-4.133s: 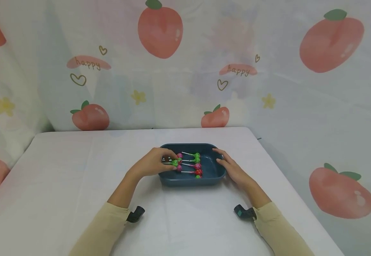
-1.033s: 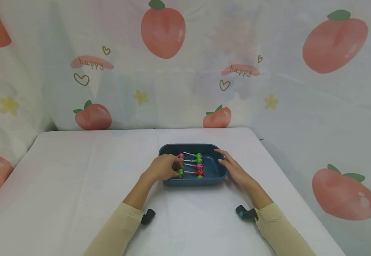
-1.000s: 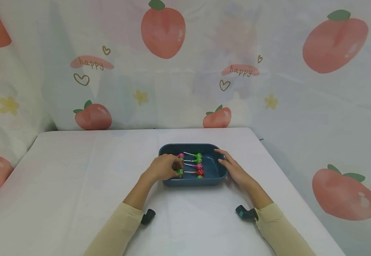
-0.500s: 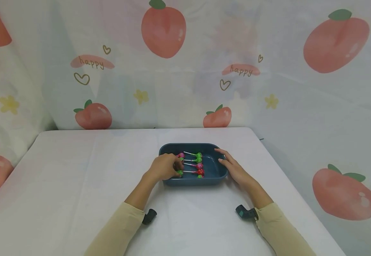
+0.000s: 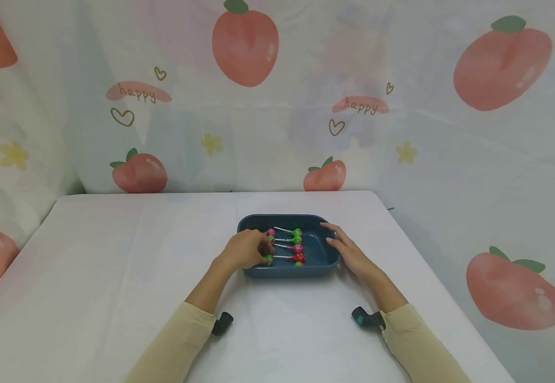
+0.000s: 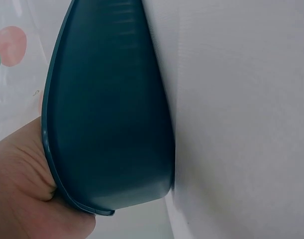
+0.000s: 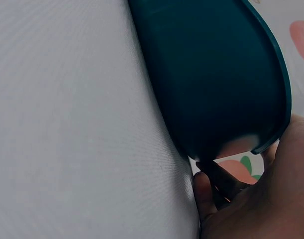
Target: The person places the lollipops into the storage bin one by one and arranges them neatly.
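In the head view, a dark blue tray (image 5: 288, 273) holds lollipops laid in two columns. Those in the right column show white sticks and wrapped heads: green ones (image 5: 297, 232), a pink one (image 5: 297, 248) and a red one (image 5: 299, 257). My left hand (image 5: 242, 250) reaches over the left wall, fingers curled down, pinching a green lollipop (image 5: 268, 259) near the front; its stick is hidden under the hand. Pink and green heads peek out behind my fingers. My right hand (image 5: 354, 257) rests on the tray's right end, fingers extended along the rim and outer wall.
A white cloth covers the table (image 5: 90, 276). Behind it hangs a curtain (image 5: 277, 127) printed with peaches. A black wrist camera (image 5: 222, 323) sits at the left sleeve, another wrist camera (image 5: 367, 317) at the right. Bare tray floor (image 5: 316, 250) shows at the right end.
Since the oldest frame, my left hand has carried the green lollipop forward and down to the front of the left column. Over the last second it barely shifts. My right hand stays at the tray.
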The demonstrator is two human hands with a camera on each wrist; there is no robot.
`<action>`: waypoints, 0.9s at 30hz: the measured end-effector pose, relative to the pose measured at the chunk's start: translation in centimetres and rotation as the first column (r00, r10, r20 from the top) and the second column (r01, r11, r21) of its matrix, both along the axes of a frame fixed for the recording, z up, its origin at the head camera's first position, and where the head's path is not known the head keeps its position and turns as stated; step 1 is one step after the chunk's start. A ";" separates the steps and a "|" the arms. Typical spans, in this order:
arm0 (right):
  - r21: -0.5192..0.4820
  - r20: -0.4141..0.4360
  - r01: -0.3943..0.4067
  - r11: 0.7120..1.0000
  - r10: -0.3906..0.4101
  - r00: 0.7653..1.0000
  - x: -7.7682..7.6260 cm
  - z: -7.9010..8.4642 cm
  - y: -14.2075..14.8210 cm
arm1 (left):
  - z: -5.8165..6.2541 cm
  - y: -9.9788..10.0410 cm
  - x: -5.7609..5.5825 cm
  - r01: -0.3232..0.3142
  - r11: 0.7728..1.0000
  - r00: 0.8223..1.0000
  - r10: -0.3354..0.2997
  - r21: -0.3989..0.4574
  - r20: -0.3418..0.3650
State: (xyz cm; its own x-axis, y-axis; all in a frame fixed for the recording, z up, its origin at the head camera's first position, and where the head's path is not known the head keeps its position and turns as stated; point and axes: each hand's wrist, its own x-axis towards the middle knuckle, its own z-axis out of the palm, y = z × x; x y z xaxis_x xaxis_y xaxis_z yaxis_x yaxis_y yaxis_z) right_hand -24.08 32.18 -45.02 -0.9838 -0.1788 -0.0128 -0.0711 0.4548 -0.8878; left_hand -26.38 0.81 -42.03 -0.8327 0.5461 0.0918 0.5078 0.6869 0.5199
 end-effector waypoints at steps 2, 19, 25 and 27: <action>-0.003 0.001 0.000 1.000 0.000 1.000 0.0 0.0 -0.1 | 0.0 -0.1 0.0 0.008 1.000 1.000 -0.008 0.002 -0.002; 0.026 -0.009 0.002 1.000 -0.001 1.000 -0.3 -0.5 0.4 | 0.2 -0.4 -0.3 0.069 0.997 0.998 -0.068 0.024 -0.009; 0.027 -0.007 0.005 1.000 -0.005 1.000 -0.3 -0.5 0.3 | 0.2 -0.6 -0.6 0.106 0.989 0.994 -0.109 0.100 0.028; 0.030 -0.004 0.006 1.000 -0.006 1.000 -0.3 -0.6 0.4 | 0.2 -0.8 -0.6 0.126 0.982 0.990 -0.134 0.139 0.047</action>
